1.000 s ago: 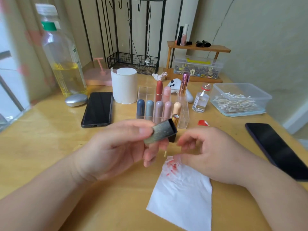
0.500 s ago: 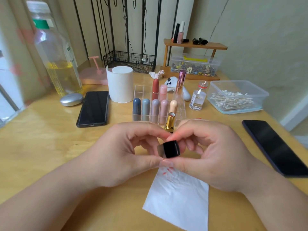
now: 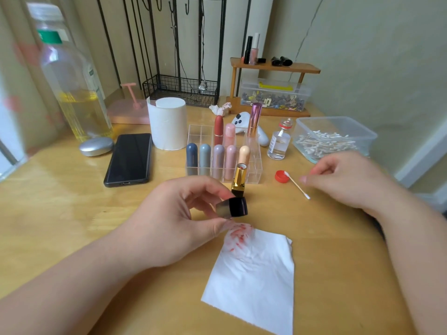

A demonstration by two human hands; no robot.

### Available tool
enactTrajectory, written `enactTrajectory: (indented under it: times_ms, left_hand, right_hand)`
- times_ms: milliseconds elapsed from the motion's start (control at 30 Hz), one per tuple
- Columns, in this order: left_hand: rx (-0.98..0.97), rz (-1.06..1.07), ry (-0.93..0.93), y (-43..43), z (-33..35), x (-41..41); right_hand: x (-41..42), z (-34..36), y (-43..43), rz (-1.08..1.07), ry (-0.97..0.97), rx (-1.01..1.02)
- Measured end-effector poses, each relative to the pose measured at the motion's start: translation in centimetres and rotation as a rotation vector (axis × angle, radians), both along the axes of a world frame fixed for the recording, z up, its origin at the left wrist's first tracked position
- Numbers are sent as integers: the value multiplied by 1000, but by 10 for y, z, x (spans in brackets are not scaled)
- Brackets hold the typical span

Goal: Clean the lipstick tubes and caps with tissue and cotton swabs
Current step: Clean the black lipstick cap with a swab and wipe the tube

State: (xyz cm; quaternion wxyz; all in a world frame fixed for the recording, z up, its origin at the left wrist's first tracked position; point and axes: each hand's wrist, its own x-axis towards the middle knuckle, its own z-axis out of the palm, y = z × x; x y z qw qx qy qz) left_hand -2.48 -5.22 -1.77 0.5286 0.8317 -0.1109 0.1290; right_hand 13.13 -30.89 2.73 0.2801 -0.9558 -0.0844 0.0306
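Item 1. Left hand [image 3: 174, 221]: raised over the counter [image 3: 60, 201], thumb and fingertips pinching a lipstick cap [image 3: 232, 207]. The cap is black with a silvery side and is held on its side, just above the stained corner of the tissue.

Item 2. Right hand [image 3: 343, 180]: off to the right, low over the counter, fingers loosely curled. The foremost fingertip is at a cotton swab [image 3: 297, 185] that lies slantwise; blur hides whether it touches or pinches the swab, so the grip cannot be told.

Item 3. Lipstick tube [image 3: 239, 180]: gold, black base, uncapped, standing upright on the counter just behind the held cap and in front of a clear organiser [image 3: 254, 165].

Item 4. Organiser contents: a front row of capped lipsticks in blue, grey, mauve, pink and cream; red, pink and metallic pink ones behind.

Item 5. Tissue [image 3: 256, 274]: white, flat, near edge of counter, red smears on its far corner.

Item 6. Red lid [image 3: 281, 177]: beside the swab's far tip.

Item 7. Behind: small glass bottle [image 3: 279, 143], plastic box [image 3: 362, 136] of swabs, phone [image 3: 129, 159], paper roll [image 3: 168, 126].
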Motion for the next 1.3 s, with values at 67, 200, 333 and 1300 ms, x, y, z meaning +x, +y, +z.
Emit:
enactTrajectory:
  times_ms: [67,200,333,1300]
  left_hand:
    - [14,35,19,1,-1,1]
    - [41,80,46,2,-3,2]
    - [43,97,60,0,-3,3]
    - [56,46,80,-2,-6,4]
  right_hand:
    - [-1,-7,6,23,67,-72]
    - [4,-19,13,7,65,-145]
    - [11,-25,13,1,32,-150]
    - [34,-37,5,-64,68,382]
